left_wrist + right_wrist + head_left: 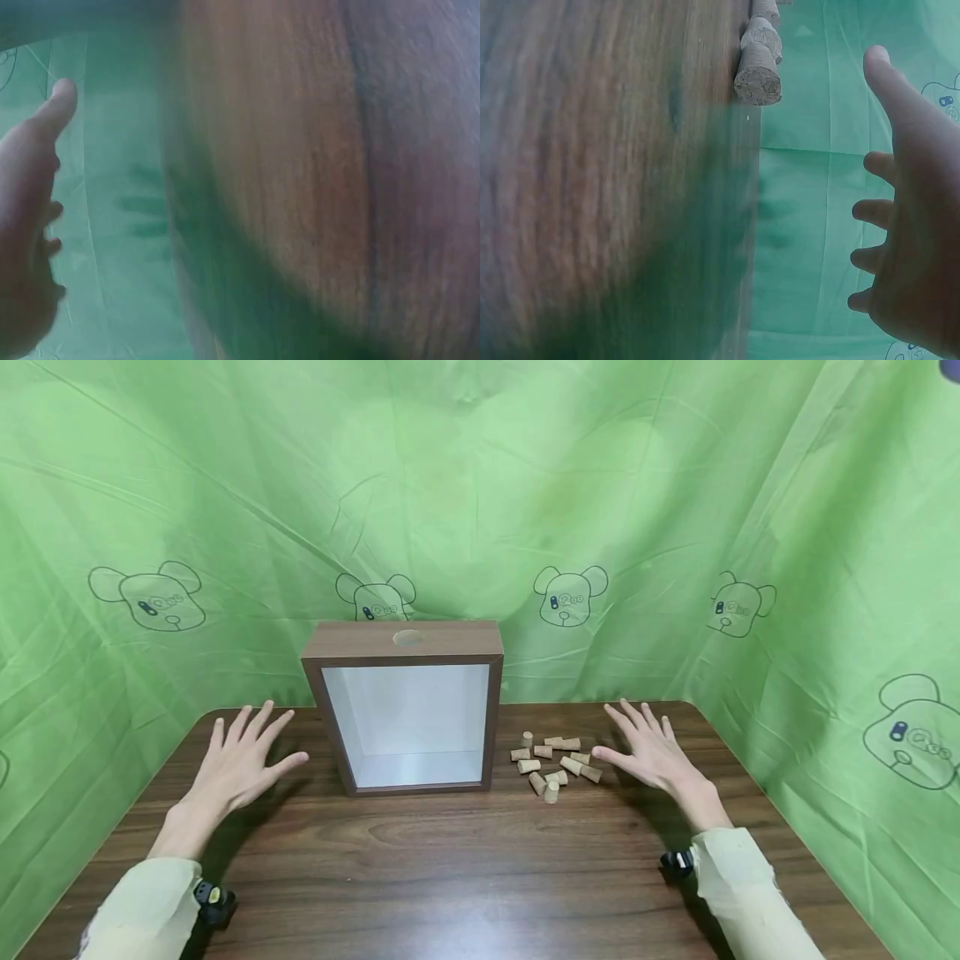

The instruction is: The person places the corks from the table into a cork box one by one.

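Observation:
My left hand (238,766) hovers over the table's left side with fingers spread, holding nothing. Over on the right, my right hand (654,753) is spread the same way, its thumb close to a scatter of cork stoppers (551,792). Two of the corks stand upright while several lie on their sides. Between the hands, left of the corks, a brown wooden box frame (402,643) stands upright, with a clear front, a white inside and a round hole (408,637) in its top. The right wrist view shows corks (759,79) beyond the table edge of that frame, near the thumb.
The dark wooden table (420,860) has rounded far corners. Green cloth (465,485) with bear-head drawings hangs behind it and along both sides. A small black device sits at each wrist, the left one (215,903) low over the tabletop.

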`<act>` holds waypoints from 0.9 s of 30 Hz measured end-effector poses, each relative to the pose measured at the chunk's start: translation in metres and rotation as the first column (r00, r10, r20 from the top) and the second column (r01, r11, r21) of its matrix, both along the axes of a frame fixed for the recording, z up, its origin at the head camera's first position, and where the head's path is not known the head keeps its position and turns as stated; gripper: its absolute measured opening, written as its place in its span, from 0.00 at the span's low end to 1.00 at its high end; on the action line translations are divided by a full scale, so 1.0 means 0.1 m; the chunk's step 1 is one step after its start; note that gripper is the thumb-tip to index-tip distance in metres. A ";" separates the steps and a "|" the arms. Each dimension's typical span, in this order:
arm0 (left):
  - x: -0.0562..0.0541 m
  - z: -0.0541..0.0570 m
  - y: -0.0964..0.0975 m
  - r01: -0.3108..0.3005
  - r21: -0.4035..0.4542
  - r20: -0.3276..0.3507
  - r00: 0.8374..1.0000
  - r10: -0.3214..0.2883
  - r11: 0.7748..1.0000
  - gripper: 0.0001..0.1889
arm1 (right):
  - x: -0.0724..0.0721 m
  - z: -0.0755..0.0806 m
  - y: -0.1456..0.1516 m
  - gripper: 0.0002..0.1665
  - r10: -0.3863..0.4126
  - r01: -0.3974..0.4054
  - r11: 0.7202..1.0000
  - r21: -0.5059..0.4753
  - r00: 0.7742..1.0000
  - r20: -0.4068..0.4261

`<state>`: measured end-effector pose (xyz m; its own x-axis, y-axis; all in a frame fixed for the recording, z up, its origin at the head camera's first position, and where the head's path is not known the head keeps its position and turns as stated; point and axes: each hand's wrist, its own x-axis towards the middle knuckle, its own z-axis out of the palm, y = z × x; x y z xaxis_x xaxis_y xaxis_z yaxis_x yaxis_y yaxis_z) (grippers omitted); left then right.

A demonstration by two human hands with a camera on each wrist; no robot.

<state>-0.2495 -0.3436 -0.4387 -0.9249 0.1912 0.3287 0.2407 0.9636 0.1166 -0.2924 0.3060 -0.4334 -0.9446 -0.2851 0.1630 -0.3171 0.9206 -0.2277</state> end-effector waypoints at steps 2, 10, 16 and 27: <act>-0.03 0.01 0.01 0.031 0.030 -0.062 0.998 -0.029 0.999 0.38 | 0.00 -0.01 0.01 0.54 0.005 -0.005 1.000 -0.002 1.000 -0.019; -0.03 0.32 0.29 0.176 0.612 -0.192 0.979 -0.070 0.771 0.20 | -0.03 0.03 -0.13 0.38 0.111 -0.130 0.983 -0.131 0.984 -0.142; 0.03 0.70 0.59 0.369 0.826 -0.323 0.929 -0.179 0.426 0.19 | -0.05 0.11 -0.38 0.28 0.152 -0.182 0.951 -0.249 0.979 -0.132; -0.05 1.06 0.98 0.522 0.821 -0.459 0.844 -0.278 0.230 0.22 | -0.11 0.14 -0.74 0.24 0.223 -0.249 0.926 -0.283 0.967 -0.121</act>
